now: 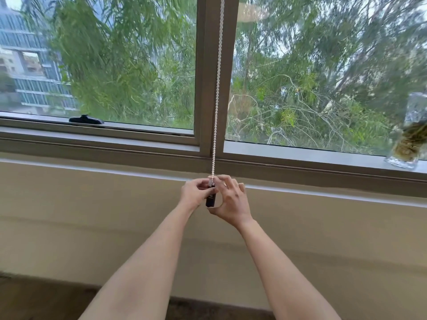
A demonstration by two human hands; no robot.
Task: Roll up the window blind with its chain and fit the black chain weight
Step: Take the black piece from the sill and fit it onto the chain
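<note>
My left fingers (203,182) curl in tight around the top of the black chain weight (210,197), pinching it where the chain (217,93) enters. My right thumb presses up beneath the weight's lower end, while the right index finger reaches over to the top and the remaining fingers fan loosely outward. So my left hand (194,192) closes on the weight from the left, and my right hand (231,199) brackets it from the right and below. The weight hangs upright between them, just below the window sill (115,146), in front of the beige wall (92,215).

The white beaded chain runs straight up from the weight, along the central window frame post (208,65), and out of the top of my view. I see no blind fabric over the glass. Both my forearms reach up from the bottom edge. Far right on the sill stands a clear glass vase (409,144) with yellowish contents. A small dark latch (86,120) sits on the left pane's lower rail. Outside are green trees and a building (27,65).
</note>
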